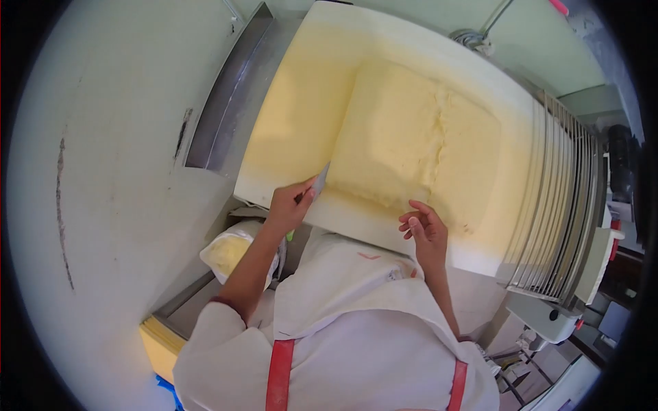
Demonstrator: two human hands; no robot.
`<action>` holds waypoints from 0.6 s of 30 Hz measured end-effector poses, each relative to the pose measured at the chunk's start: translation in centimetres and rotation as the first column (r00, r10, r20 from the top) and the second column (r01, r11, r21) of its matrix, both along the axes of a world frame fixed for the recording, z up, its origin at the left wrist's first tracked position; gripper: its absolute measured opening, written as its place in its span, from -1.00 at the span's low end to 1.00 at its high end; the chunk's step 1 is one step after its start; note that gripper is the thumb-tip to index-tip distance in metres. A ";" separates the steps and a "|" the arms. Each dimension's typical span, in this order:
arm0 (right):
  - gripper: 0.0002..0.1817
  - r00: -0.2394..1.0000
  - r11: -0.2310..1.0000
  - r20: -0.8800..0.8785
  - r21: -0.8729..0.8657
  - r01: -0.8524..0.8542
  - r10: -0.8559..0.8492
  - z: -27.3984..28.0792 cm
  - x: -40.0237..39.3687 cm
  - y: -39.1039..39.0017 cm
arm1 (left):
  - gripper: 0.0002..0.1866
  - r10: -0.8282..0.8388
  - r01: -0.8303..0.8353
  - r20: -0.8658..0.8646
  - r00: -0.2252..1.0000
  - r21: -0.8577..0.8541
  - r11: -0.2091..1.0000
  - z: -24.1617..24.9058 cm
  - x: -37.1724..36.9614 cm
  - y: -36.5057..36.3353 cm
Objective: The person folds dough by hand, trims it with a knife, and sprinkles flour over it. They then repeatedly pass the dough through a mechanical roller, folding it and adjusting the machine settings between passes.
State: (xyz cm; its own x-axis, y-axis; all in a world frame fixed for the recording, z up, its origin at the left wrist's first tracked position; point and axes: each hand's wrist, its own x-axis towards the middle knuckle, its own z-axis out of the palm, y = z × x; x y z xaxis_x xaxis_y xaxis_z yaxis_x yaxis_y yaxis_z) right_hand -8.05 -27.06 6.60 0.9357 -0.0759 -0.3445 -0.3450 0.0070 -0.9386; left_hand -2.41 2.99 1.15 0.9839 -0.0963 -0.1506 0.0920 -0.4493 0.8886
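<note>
From the head view, looking down past my white coat and red straps: my left hand (289, 205), just left of the frame's centre, is closed around the handle of a knife (317, 183), fingers wrapped tight. The blade points up and to the right, and its tip sits at the lower left edge of the dough sheet (411, 137). My right hand (425, 229), a little right of centre, holds nothing. Its fingers are loosely curled and rest at the near edge of the dough, touching or just off it; I cannot tell which.

The dough is a pale, roughly square slab in the upper middle of the frame, lying flat on the white belt (301, 103) of the sheeter, with the ribbed guard (562, 205) along the right. A rough seam runs down through it from top to bottom.

As I judge it, the sheet is rolled out and laid flat. The cutting has barely begun, since I see no clean cut line and no separated piece. The blade is only at the left edge, so nearly all the slab lies up and to the right of my knife hand, between my two hands and beyond them.

A bag of something pale (229, 250) sits at lower left, below the belt, near my left forearm.
</note>
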 end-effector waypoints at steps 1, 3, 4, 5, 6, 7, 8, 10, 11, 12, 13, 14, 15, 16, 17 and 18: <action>-0.65 1.000 1.000 -0.004 -0.012 -0.015 0.015 0.0 -0.4 -0.5 | -0.66 0.003 -0.004 0.020 1.000 0.032 0.999 0.3 -1.9 0.1; -0.66 1.000 0.999 0.007 -0.036 -0.022 0.022 -0.2 -1.3 -1.8 | -0.68 0.069 -0.070 -0.095 0.993 -0.004 0.998 0.8 -5.7 -0.2; -0.67 1.000 0.999 0.003 -0.031 -0.029 0.029 -0.3 -1.8 -2.6 | -0.69 0.088 -0.093 -0.150 0.985 -0.023 0.995 1.1 -6.8 -0.9; -0.67 1.000 0.999 0.006 -0.030 -0.027 0.027 -0.4 -2.4 -3.4 | -0.72 0.133 -0.151 -0.140 0.981 -0.129 0.980 1.4 -7.4 -2.4; -0.68 1.000 0.999 0.008 -0.034 -0.018 0.018 -0.5 -3.0 -4.4 | -0.75 0.170 -0.199 -0.139 0.976 -0.239 0.950 1.8 -7.7 -4.6; -0.67 0.997 0.999 0.064 -0.020 -0.039 0.041 -1.3 -3.6 -5.2 | -0.78 0.197 -0.239 -0.153 0.968 -0.350 0.906 2.3 -7.8 -7.0; -0.67 0.991 0.999 0.120 -0.018 -0.049 0.050 -2.1 -4.2 -5.7 | -0.81 0.153 -0.186 -0.109 0.982 -0.434 0.882 2.9 -7.1 -9.7; -0.62 0.965 0.999 0.262 0.027 -0.033 0.024 -1.7 -4.7 -6.0 | -0.87 0.040 -0.056 -0.039 0.998 -0.602 0.797 4.4 -5.4 -16.8; -0.63 0.990 0.959 0.125 0.281 0.030 -0.068 -0.9 -5.0 -6.2 | -0.84 -0.042 -0.009 -0.054 0.998 -0.717 0.697 5.0 -4.7 -20.8; -0.62 0.991 0.846 -0.004 0.521 0.116 -0.133 -0.1 -5.6 -7.6 | -0.86 -0.189 0.088 -0.060 0.980 -0.727 0.681 4.9 -4.9 -24.2; -0.59 0.989 0.862 -0.072 0.486 0.145 -0.125 -0.1 -7.0 -10.3 | -0.87 -0.331 0.184 -0.061 0.942 -0.730 0.658 5.0 -5.1 -27.0; -0.56 0.984 0.872 -0.138 0.461 0.167 -0.116 -0.8 -8.4 -12.9 | -0.89 -0.462 0.281 -0.056 0.885 -0.727 0.627 5.0 -5.1 -29.5; -0.51 0.975 0.876 -0.199 0.447 0.181 -0.100 -2.0 -9.5 -15.2 | -0.83 -0.511 0.453 0.053 0.858 -0.549 0.703 5.2 -4.6 -31.0; -0.55 0.984 0.940 -0.116 0.301 0.162 -0.132 -5.4 -12.1 -18.1 | -0.76 -0.570 0.588 0.161 0.806 -0.330 0.739 5.6 -3.7 -31.2; -0.53 0.988 0.978 -0.042 0.143 0.150 -0.146 -8.2 -16.0 -21.4 | -0.68 -0.630 0.669 0.262 0.731 -0.087 0.738 5.9 -2.3 -31.0; -0.50 0.975 0.983 -0.125 -0.017 0.185 -0.186 -6.0 -20.0 -24.9 | -0.59 -0.483 0.524 0.253 0.838 -0.128 0.842 5.5 -0.2 -29.6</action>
